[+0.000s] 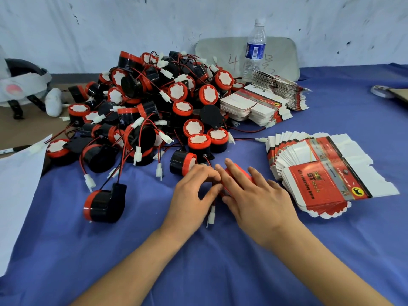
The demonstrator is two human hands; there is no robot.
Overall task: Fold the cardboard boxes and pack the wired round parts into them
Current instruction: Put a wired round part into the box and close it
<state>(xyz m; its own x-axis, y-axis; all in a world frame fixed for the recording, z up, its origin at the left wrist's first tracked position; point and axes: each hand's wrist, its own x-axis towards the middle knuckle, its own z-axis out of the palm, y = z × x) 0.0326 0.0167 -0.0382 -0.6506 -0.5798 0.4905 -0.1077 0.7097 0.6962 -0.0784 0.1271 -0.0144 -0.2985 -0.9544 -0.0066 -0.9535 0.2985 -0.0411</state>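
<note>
both hands meet mid-bench over the blue cloth (220, 266). right hand (256, 195) lies over a folded red box (239, 172), fingers fairly straight on top, thumb tucked under its near side. left hand (194, 191) has curled fingers, thumb and forefinger pinching at the box's left end; can't tell if they pinch flap or wire. a white connector (212, 214) on a red and black wire hangs out below the box, between the hands. the pile of wired round parts (143, 102) sits behind the hands. one part (183, 164) lies just behind the left hand, another loose part (103, 204) on its side further left. fanned stack of flat boxes (326, 173) just right of the right hand, more flat stacks (254, 104) behind it. water bottle (256, 47) stands at the back.
</note>
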